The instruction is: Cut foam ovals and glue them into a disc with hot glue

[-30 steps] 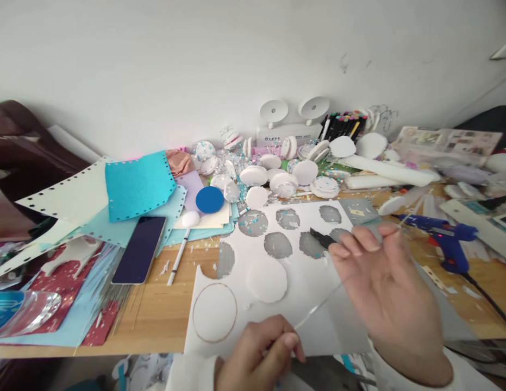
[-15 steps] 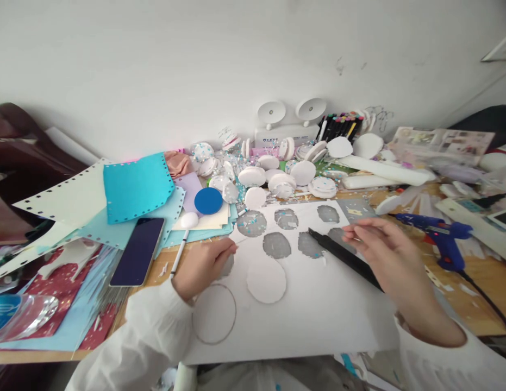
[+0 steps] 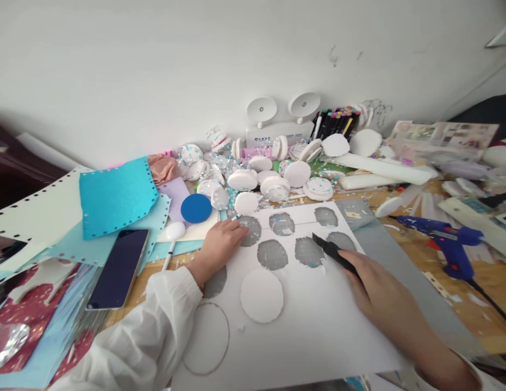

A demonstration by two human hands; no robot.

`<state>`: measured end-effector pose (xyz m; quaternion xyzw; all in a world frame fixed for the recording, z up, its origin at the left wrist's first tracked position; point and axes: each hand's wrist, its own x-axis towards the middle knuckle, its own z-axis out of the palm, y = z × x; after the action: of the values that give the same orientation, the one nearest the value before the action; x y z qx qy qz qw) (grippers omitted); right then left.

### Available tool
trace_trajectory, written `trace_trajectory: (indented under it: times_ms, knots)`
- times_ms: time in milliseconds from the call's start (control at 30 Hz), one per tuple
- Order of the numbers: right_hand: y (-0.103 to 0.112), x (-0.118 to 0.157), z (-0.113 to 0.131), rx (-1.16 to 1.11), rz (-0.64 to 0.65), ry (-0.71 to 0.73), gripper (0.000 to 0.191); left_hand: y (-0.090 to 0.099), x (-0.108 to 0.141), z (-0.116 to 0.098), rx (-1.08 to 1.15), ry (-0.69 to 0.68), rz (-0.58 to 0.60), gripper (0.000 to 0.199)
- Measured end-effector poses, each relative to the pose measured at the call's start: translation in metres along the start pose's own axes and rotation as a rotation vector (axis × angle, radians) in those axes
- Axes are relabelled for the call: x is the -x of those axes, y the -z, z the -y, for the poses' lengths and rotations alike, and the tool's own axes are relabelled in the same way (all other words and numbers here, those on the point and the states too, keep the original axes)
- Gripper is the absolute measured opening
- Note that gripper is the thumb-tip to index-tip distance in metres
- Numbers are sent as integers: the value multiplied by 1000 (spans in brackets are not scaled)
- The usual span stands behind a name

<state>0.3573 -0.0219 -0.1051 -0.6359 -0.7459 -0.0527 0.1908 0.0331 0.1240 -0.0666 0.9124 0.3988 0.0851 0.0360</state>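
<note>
Right of centre in the frame, our right hand (image 3: 385, 296) is wrapped around a black cutter (image 3: 337, 253), its tip over a grey-showing hole (image 3: 307, 254) in the white sheet (image 3: 305, 331), which spreads across the lower middle. Our left hand (image 3: 222, 247), left of centre, is palm down with fingers stretched out by the upper-left hole (image 3: 255, 232); whether they pinch anything, we cannot tell. A white disc (image 3: 262, 296) lies on the sheet near the frame's middle.

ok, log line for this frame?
left hand: on white sheet | right hand: holding black cutter | white disc: lying on sheet
</note>
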Motion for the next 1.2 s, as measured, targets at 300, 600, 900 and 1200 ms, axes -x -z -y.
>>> trace_trajectory:
  times_ms: [300,600,900,1200]
  knots:
    - [0,-15,-15,-5,1,-24,34,-6,-21,4,109,-47,-84,38]
    - [-5,-28,-23,-50,-23,-38,35,34,74,-9,335,-2,-95,59]
    - [2,-38,-26,-103,-104,-21,30,11,150,-26,229,-2,267,125]
    - [54,-33,46,-1008,-176,-455,19,2,110,-16,273,-79,247,125]
